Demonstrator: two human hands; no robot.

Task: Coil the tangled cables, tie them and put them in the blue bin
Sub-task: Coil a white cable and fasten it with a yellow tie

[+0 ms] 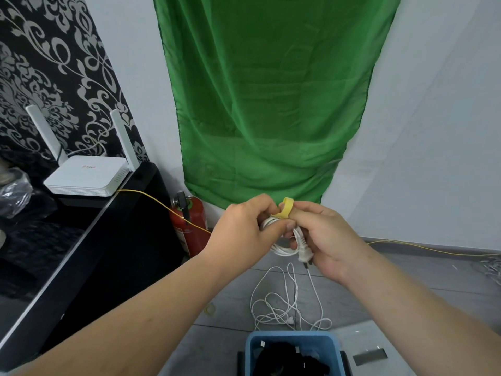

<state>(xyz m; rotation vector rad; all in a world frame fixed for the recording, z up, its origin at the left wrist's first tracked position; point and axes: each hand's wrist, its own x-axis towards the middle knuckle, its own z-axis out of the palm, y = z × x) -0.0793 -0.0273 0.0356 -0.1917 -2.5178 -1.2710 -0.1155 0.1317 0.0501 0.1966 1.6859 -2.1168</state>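
Both hands hold a small coil of white cable [282, 249] in mid-air above the floor. My left hand [244, 229] grips the coil's upper part from the left. My right hand [322, 234] holds the coil from the right and pinches a yellow tie band [285, 208] that stands looped over the top of the coil. The cable's white plug [302, 253] hangs at the coil's lower right. Below, a loose tangle of white cable [284, 305] lies on the grey floor. The blue bin [252, 346] stands at the bottom centre with dark cables inside.
A black cabinet [89, 256] at left carries a white router [86, 176]. A red fire extinguisher [189, 226] stands by the wall. A thin yellow cable [151, 198] runs from the router across the floor. A green cloth [271, 104] hangs behind. Another yellow band [210, 309] lies on the floor.
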